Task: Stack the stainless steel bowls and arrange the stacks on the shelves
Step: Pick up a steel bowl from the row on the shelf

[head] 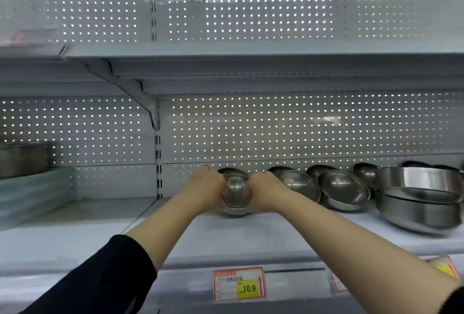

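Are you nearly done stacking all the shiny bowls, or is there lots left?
Partly. Done: the big bowls at the far right already sit nested. In hand: the left hand and right hand grip a small stack of bowls standing on the shelf. Left: the leaning bowls between them look loosely arranged, and the upper shelf shows no bowls.

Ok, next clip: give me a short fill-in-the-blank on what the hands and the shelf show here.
1. The left hand and right hand hold a small stack of bowls from ____ sides.
2. The yellow price tag reads ____.
3. The largest bowls sit at the shelf's ____ end.
4. The panel behind the shelf is ____ with small holes.

Missing words: both; 10.9; right; perforated
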Available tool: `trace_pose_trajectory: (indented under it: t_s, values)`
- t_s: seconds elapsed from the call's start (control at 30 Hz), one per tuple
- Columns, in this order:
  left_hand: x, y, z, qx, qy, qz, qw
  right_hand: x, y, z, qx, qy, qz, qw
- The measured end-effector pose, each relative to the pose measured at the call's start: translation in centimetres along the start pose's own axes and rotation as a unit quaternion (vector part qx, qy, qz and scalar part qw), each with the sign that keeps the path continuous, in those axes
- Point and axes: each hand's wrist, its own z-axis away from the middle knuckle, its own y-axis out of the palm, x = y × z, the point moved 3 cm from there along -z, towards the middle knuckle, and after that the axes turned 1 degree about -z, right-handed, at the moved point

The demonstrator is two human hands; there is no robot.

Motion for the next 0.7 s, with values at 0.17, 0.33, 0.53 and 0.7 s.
trace_pose_trajectory:
  t_s: [0.17,0.33,0.53,0.7]
  values:
    - [0.0,1.9,-2.0,0.043,0.032,-0.041,0.998,-0.6,2.2,-2.4,0.050,-0.014,0.035,0.998]
    - [0.0,3.5,-2.7,0.042,0.068,-0.081,0.993,-0.7,3.6,-3.1,0.034,-0.058,0.063,0.996]
    - [0.2,3.3,-2.9,0.037,0.107,-0.153,0.982,0.1,2.7,-3.4,-0.025,-0.086,0.056,0.994]
    - [3.7,0.2,-2.0,-0.008,0.135,-0.188,0.973,2.5,0.2,-4.4,-0.036,-0.104,0.016,0.994]
